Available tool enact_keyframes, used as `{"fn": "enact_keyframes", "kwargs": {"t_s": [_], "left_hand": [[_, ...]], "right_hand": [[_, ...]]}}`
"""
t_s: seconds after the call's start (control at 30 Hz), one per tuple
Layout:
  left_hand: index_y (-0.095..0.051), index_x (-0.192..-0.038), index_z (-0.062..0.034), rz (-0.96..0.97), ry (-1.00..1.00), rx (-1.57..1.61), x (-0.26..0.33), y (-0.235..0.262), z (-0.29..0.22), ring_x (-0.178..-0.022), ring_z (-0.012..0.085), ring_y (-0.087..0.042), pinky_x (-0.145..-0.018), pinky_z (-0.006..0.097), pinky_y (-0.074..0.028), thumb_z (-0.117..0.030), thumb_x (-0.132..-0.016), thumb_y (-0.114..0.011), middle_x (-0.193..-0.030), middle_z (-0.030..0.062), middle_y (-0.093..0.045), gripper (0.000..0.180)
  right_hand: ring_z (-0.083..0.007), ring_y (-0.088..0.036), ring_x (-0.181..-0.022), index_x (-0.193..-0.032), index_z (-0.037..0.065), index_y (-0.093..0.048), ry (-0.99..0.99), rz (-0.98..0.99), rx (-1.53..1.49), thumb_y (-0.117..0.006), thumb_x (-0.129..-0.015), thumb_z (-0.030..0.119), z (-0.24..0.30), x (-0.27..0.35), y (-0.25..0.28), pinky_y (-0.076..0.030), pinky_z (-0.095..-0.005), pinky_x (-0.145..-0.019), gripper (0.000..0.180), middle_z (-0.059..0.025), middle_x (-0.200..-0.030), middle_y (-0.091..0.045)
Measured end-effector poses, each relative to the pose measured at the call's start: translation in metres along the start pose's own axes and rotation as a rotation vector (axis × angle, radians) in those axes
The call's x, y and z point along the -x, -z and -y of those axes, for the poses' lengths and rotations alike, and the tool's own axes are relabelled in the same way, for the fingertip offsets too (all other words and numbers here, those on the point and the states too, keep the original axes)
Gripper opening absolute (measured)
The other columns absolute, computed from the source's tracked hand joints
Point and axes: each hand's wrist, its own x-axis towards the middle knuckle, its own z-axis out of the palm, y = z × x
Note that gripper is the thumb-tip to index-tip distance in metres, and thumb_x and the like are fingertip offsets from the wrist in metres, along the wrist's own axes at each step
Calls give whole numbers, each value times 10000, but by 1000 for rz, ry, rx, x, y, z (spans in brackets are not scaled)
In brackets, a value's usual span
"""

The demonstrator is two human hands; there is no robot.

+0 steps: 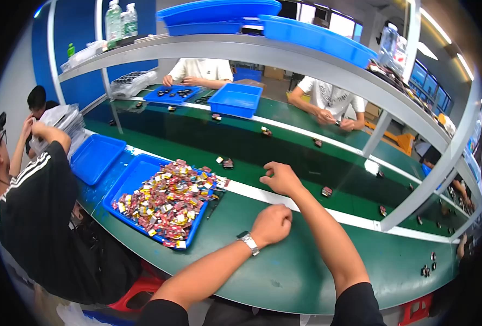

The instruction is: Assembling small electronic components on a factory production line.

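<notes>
My left hand [272, 224], with a metal-band wristwatch [248, 243] on its wrist, rests on the green tabletop near the white rail. Its fingers are curled closed, and whatever they may hold is hidden. Farther forward, my right hand [282, 178] hovers at the near edge of the green conveyor belt, its bent fingers apart and nothing visible between them. On the belt to its left lies a small dark part with a white tag [227, 163]; another small reddish part [326, 191] lies to its right. A blue tray [112, 202] heaped with small red, white and yellow parts sits left of my hands.
An empty blue tray [97, 157] stands at the left beside a person in a black striped shirt [40, 217]. Two people sit across the belt near blue trays [235, 100]. A metal shelf [208, 48] spans overhead. Several small parts [426, 269] lie at the right.
</notes>
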Motion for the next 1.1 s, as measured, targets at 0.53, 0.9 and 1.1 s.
{"fn": "enact_keyframes", "kwargs": {"t_s": [0.53, 0.9, 1.1], "left_hand": [[-644, -1039, -49, 146, -80, 104, 0, -9, 3, -1036, 367, -611, -872, 472, -488, -214, -873, -607, -1071, 185, -670, 238], [-658, -1057, 18, 247, 495, 732, -11, 8, 20, -683, 90, -635, -595, 235, -515, -174, -1007, -501, -950, 75, -713, 254], [-592, -1261, 39, 657, 486, 826, -18, 23, 8, -761, 127, -662, -686, 246, -551, -289, -1056, -463, -1006, 108, -691, 408]], "right_hand": [[-325, -658, -1071, -1204, -57, -590, -244, 126, 224, -826, -731, 288, 58, -80, -67, -529, -410, -929, 631, -226, -1130, -669], [-256, -609, -1113, -1391, 69, -477, 216, -84, -105, -808, -717, 25, -25, 145, 54, -493, -383, -951, 752, -113, -1184, -647], [-321, -527, -1175, -1430, 79, -445, 214, -20, -45, -799, -738, 54, -29, 195, 50, -438, -427, -1035, 778, -98, -1265, -621]]}}
